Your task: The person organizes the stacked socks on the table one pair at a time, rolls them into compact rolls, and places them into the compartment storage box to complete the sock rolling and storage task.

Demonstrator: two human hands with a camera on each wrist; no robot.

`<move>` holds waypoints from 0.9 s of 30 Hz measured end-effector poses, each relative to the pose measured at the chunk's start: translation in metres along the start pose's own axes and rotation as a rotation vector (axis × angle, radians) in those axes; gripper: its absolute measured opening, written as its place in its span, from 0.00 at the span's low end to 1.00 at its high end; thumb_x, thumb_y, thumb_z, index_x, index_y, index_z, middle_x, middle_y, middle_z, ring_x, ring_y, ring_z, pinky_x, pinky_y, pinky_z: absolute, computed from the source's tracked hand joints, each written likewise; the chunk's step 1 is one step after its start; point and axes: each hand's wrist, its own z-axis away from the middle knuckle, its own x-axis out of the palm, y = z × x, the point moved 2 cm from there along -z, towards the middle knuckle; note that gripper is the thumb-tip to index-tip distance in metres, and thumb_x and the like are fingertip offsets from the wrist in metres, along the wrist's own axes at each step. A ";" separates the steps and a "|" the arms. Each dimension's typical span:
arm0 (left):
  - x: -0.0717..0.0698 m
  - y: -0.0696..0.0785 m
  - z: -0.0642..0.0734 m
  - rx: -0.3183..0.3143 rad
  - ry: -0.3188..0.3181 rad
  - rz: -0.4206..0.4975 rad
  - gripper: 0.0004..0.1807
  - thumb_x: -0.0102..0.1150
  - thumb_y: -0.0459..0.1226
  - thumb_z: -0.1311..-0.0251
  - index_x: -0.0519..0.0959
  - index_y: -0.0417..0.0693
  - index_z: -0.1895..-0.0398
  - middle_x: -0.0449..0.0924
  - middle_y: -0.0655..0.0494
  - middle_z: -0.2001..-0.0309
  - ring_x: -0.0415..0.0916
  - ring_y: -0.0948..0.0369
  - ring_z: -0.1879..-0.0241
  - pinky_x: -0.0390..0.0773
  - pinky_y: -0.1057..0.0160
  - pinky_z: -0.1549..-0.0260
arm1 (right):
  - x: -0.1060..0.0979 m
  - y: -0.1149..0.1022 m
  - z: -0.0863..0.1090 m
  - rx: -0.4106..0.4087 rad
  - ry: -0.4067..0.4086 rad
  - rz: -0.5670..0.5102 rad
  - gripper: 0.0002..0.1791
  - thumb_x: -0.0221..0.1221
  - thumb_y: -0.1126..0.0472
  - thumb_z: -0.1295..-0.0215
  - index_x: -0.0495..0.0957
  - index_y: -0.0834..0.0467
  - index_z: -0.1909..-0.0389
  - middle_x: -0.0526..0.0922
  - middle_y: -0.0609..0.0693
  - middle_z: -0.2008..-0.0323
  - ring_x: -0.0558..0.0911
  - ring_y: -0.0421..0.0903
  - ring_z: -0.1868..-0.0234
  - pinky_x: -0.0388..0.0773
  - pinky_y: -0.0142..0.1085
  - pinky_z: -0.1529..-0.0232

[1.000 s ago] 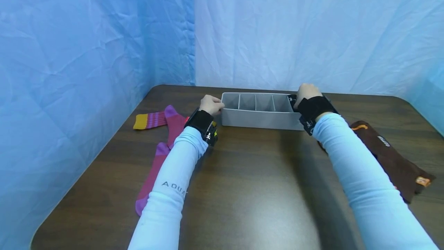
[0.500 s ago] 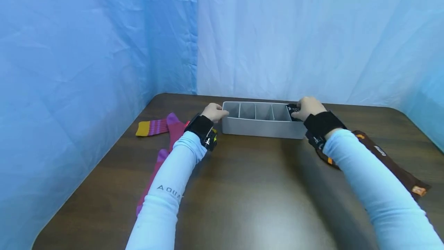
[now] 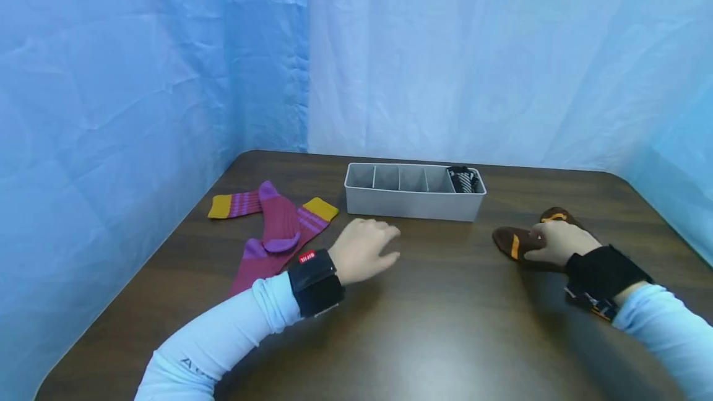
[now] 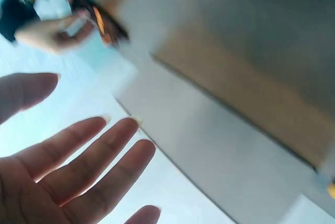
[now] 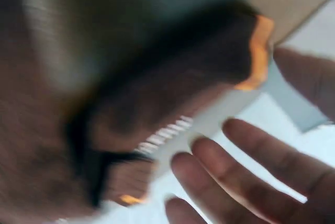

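My left hand (image 3: pixel 364 251) is over the table, fingers relaxed, holding nothing; its spread fingers (image 4: pixel 107 150) show in the left wrist view. To its left lie maroon socks (image 3: pixel 278 215) with purple heels and yellow ends, crossing each other. My right hand (image 3: pixel 562 243) is at the brown socks (image 3: pixel 511 241) with orange stripes, on the right of the table. In the blurred right wrist view, its fingers (image 5: pixel 235 171) are extended beside a brown sock (image 5: pixel 178 72), not curled round it. A grey divided box (image 3: pixel 412 203) holds a black-and-white patterned fabric bundle (image 3: pixel 463 179) in its rightmost compartment.
The box stands near the far edge of the dark wooden table (image 3: pixel 434 314). Blue-white sheeting (image 3: pixel 445 60) hangs behind the table and along its left side.
Both hands have left the box. The left came back toward the table's middle; the right moved right and nearer, onto the brown socks. The black-and-white bundle now shows in the box.
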 end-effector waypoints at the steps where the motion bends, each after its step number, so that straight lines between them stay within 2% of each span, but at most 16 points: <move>1: 0.003 0.007 0.005 0.028 -0.031 0.011 0.19 0.54 0.47 0.49 0.74 0.48 0.56 0.79 0.58 0.61 0.76 0.62 0.62 0.72 0.63 0.60 | 0.005 0.003 0.000 -0.011 -0.020 -0.001 0.22 0.62 0.52 0.57 0.75 0.66 0.66 0.78 0.57 0.72 0.76 0.50 0.72 0.71 0.43 0.72; 4: 0.011 0.022 0.016 0.095 -0.100 0.050 0.20 0.53 0.47 0.48 0.74 0.49 0.54 0.79 0.59 0.59 0.75 0.64 0.59 0.70 0.62 0.55 | 0.016 0.004 -0.003 -0.050 -0.056 0.009 0.17 0.63 0.54 0.57 0.76 0.63 0.72 0.77 0.51 0.77 0.73 0.44 0.76 0.69 0.37 0.76; 8: 0.015 0.036 0.024 0.160 -0.125 0.110 0.19 0.52 0.47 0.48 0.74 0.49 0.54 0.79 0.60 0.58 0.76 0.66 0.59 0.71 0.66 0.57 | 0.018 -0.007 -0.003 -0.094 -0.051 0.028 0.09 0.63 0.59 0.58 0.73 0.58 0.80 0.72 0.45 0.82 0.67 0.40 0.81 0.63 0.33 0.80; 14: 0.016 0.046 0.025 0.225 -0.146 0.179 0.18 0.52 0.46 0.47 0.74 0.48 0.54 0.78 0.59 0.58 0.76 0.67 0.60 0.72 0.72 0.61 | 0.017 -0.047 0.003 -0.219 -0.012 0.036 0.10 0.63 0.60 0.58 0.70 0.55 0.83 0.65 0.42 0.86 0.62 0.37 0.84 0.57 0.30 0.82; 18: 0.018 0.052 0.023 0.269 -0.148 0.168 0.18 0.51 0.46 0.47 0.74 0.48 0.54 0.78 0.59 0.58 0.75 0.68 0.60 0.72 0.74 0.63 | 0.020 -0.080 0.007 -0.280 0.007 0.068 0.09 0.63 0.58 0.58 0.73 0.55 0.82 0.67 0.41 0.85 0.62 0.36 0.84 0.57 0.29 0.83; 21: 0.020 0.055 0.022 0.282 -0.157 0.160 0.19 0.51 0.46 0.46 0.73 0.48 0.53 0.76 0.58 0.55 0.74 0.68 0.59 0.72 0.75 0.63 | 0.022 -0.105 0.011 -0.307 -0.003 0.067 0.08 0.64 0.58 0.58 0.74 0.56 0.80 0.70 0.42 0.84 0.63 0.36 0.83 0.59 0.28 0.82; 24: 0.022 0.056 0.021 0.264 -0.181 0.152 0.20 0.51 0.46 0.46 0.73 0.47 0.52 0.74 0.56 0.51 0.73 0.67 0.55 0.72 0.73 0.60 | 0.023 -0.128 0.013 -0.346 0.009 0.069 0.09 0.64 0.58 0.59 0.75 0.58 0.79 0.72 0.43 0.83 0.65 0.36 0.83 0.60 0.29 0.82; 27: 0.024 0.057 0.021 0.245 -0.208 0.116 0.18 0.50 0.44 0.45 0.73 0.46 0.54 0.75 0.57 0.54 0.74 0.68 0.61 0.73 0.74 0.64 | 0.024 -0.147 0.016 -0.392 0.024 0.062 0.10 0.65 0.57 0.60 0.76 0.58 0.79 0.72 0.44 0.83 0.67 0.36 0.83 0.62 0.29 0.83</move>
